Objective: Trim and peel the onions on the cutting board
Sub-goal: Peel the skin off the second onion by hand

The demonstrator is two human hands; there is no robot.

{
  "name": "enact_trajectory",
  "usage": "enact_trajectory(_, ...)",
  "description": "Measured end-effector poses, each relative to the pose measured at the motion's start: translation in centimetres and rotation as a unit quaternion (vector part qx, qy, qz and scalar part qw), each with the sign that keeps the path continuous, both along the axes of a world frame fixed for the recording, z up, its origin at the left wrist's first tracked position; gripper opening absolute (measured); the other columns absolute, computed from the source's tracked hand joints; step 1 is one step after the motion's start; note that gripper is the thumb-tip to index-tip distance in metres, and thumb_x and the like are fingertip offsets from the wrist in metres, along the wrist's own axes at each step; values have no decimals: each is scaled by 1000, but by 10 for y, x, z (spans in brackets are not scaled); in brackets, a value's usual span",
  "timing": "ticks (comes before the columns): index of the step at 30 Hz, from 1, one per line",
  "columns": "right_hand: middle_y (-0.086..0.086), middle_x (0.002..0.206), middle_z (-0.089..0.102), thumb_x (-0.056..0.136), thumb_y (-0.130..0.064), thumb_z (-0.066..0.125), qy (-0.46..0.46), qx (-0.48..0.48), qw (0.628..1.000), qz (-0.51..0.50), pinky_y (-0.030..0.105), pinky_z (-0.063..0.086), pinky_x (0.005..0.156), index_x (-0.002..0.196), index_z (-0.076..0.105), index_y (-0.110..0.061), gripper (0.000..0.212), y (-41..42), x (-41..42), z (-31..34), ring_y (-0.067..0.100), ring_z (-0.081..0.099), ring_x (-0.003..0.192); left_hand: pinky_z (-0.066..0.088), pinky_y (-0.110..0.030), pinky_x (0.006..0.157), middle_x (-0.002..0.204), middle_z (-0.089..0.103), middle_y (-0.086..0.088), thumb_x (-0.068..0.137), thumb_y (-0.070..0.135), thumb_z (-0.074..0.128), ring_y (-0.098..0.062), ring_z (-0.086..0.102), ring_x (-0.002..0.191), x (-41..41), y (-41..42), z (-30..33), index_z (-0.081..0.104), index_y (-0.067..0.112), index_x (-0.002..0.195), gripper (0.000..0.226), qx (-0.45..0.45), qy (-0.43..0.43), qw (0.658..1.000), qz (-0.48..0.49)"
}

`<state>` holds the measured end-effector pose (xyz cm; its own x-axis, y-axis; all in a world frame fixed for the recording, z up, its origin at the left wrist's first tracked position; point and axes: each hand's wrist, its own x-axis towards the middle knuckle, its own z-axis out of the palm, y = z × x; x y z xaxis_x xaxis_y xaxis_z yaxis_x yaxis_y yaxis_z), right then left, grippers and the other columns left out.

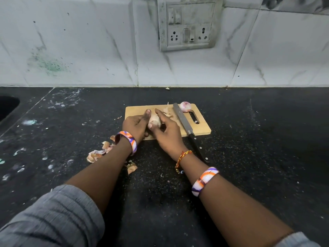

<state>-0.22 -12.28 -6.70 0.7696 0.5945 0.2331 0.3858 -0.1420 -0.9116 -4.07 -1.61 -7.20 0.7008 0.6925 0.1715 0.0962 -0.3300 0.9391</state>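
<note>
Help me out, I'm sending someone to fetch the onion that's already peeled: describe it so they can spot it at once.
Find the wooden cutting board on the black counter below the wall socket panel. At its far right corner, past the tip of the knife, sits the peeled onion. It is glossy and purple-white and untouched, unlike the onion held in both hands.

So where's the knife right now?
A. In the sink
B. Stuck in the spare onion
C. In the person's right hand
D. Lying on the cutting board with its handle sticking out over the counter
D. The knife lies free across the right side of the cutting board, handle over the black counter, while the left hand and right hand both hold an onion.
</note>
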Motion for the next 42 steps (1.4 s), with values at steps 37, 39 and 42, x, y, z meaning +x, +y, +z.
enact_trajectory(37, 5, 112, 60, 81, 3, 63, 103, 134, 985, -23, 36, 48, 97, 127, 53, -11, 49, -3, 11, -16, 12, 56, 100, 46, -12, 84, 109, 63, -1, 90, 7, 48, -11, 57, 99, 1, -4, 1, 64, 6, 113, 28, 5, -56, 998, -36)
enact_trajectory(39, 7, 119, 59, 86, 2, 57, 122, 142, 982, -24, 40, 45, 101, 130, 49, -13, 48, -2, 11, -17, 15, 56, 108, 45, -6, 80, 107, 61, 2, 89, 9, 52, -9, 57, 97, 1, -3, 0, 63, 5, 112, 26, 1, -66, 997, -36)
enact_trajectory(42, 12, 134, 51, 92, -3, 49, 128, 150, 980, -37, 47, 44, 102, 130, 49, -13, 39, -2, 14, -19, 24, 51, 122, 48, -7, 68, 95, 66, -1, 84, 17, 62, -6, 59, 78, 2, -4, -2, 68, 9, 103, 22, -24, -64, 997, -42)
